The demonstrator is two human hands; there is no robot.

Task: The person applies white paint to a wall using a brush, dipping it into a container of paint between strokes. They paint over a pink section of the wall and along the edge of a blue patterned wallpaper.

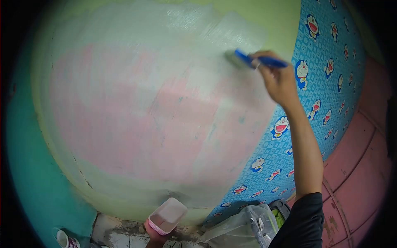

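1. Faced a broad wall, patchy with whitish, pink and pale-green areas and wet-looking, glossy strokes near the top. Met teal paint on the left, blue cartoon-print wallpaper on the right, and pink panelling farther right.
2. Held a blue-handled brush in the right hand, high on the wall and just left of the wallpaper. Pointed its head left, toward the whitish area. Showed the bristles too blurred to tell whether touching the wall.
3. Clenched the right hand around the brush handle, with bent fingers and no wide opening. Reached up from the lower right, bare below a dark sleeve.
4. Grasped a pink-and-white container in the left hand, low and near the foot of the wall, well below the brush. Curled partly around its lower left side, with the rest hidden. Tilted the container's open top into view.
5. Showed a clear plastic bag to the container's right, a small white bucket at lower left, and pale floor tiles between.
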